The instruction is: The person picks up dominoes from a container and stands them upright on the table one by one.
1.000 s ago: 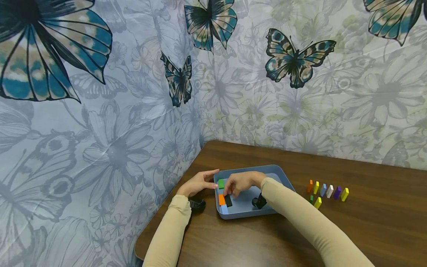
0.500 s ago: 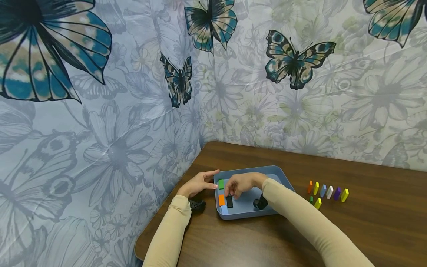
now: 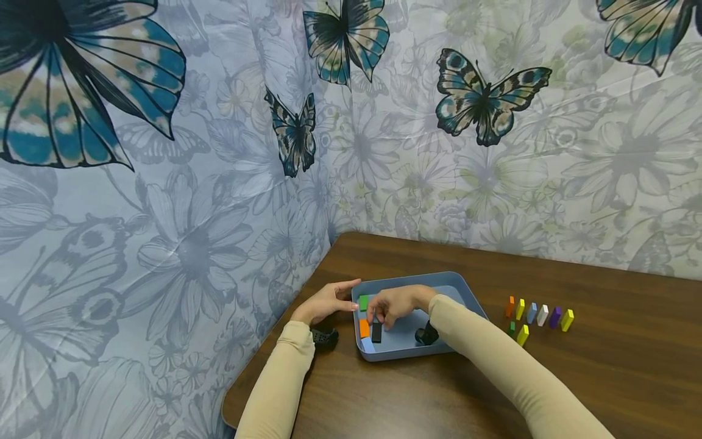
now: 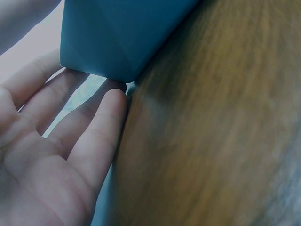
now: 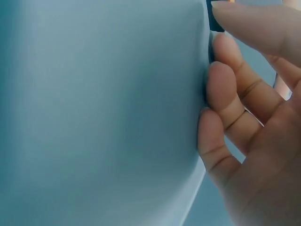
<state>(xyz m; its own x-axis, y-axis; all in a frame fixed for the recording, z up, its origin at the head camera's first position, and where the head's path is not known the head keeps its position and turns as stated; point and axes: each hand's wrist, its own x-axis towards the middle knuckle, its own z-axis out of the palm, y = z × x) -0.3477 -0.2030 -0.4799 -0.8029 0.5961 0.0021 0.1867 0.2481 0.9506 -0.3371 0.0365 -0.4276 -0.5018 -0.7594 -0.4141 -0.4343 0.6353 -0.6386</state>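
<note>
A blue-grey tray point(image 3: 395, 352) lies on the table with several small blocks along its left wall. My left hand point(image 3: 323, 303) touches the tray's left end, its fingers fairly straight; in the left wrist view the fingers reach behind a tray corner point(image 4: 122, 52). Inside the tray, my right hand point(image 3: 396, 303) has curled fingers and pinches the far end of a black block point(image 3: 376, 333). Its lower fingertips point(image 5: 221, 84) rest against the tray floor. A green block point(image 3: 364, 303), an orange block point(image 3: 364, 328) and a light blue block point(image 3: 368, 346) lie beside it, partly hidden.
To the right of the tray, several blocks stand on the wooden table point(image 3: 614, 366), among them a purple block point(image 3: 555, 317), a white block point(image 3: 542, 315) and a yellow block point(image 3: 567, 321). Patterned walls point(image 3: 219, 244) border the table's left and far sides.
The black block has turned from a slant to nearly straight and now lies slightly apart from the orange block. My right hand has shifted slightly right, then back left; my left hand stays put.
</note>
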